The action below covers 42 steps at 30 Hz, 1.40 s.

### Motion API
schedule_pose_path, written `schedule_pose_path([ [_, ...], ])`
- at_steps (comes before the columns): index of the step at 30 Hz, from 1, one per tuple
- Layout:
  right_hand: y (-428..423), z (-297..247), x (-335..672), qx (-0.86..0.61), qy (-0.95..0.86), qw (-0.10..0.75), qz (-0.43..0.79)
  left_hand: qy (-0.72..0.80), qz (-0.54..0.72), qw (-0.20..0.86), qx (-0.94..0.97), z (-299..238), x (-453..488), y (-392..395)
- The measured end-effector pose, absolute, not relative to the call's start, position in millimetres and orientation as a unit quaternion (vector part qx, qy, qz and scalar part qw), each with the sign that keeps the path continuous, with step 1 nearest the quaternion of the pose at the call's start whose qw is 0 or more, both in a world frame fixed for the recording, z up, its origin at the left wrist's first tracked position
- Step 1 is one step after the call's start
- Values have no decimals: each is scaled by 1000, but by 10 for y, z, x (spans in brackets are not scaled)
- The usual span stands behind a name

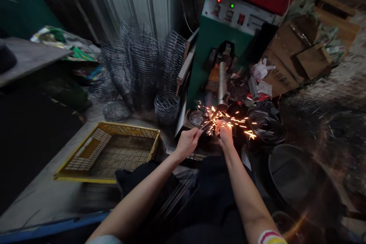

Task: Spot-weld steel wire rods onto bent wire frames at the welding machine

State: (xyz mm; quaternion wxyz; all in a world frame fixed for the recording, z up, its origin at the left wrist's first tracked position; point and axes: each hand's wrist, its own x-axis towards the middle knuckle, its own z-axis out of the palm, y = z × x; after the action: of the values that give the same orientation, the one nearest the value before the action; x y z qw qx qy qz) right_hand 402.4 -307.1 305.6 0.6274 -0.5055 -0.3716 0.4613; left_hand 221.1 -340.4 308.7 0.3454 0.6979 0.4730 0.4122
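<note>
Bright orange sparks [214,116] fly out just beneath the metal cylinder [222,84] of a green machine [197,65], which looks like a spot welder. My left hand [188,141] is closed around a thin dark metal piece [206,125] that reaches up into the sparks; its exact kind is unclear. Close to the same spot, my right hand [225,133] has its fingers curled together, and glare hides what they grip. Left of the sparks sits a round dish [196,118] of small shiny metal bits.
Stacks of wire baskets [144,61] stand behind on the left. A yellow plastic crate [105,124] is on the floor, front left. Coiled wire rings [265,124] and a large dark round tub [300,175] lie to the right, below cardboard boxes [286,61].
</note>
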Motion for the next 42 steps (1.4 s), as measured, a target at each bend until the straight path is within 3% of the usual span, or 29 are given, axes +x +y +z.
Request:
schedule_pose_path([
  [6, -3334, 3099, 4270, -560, -451, 554, 420, 467, 384, 338, 721, 3199, 2138, -3378],
  [15, -4538, 2907, 5116, -712, -617, 293, 165, 451, 373, 328, 741, 3195, 2110, -3344],
  [25, -5086, 2613, 5163, -739, -645, 188, 57, 477, 350, 314, 743, 3192, 2112, -3346],
  [42, -5181, 2619, 5207, -739, -633, 226, 46, 478, 359, 283, 750, 3143, 2158, -3301],
])
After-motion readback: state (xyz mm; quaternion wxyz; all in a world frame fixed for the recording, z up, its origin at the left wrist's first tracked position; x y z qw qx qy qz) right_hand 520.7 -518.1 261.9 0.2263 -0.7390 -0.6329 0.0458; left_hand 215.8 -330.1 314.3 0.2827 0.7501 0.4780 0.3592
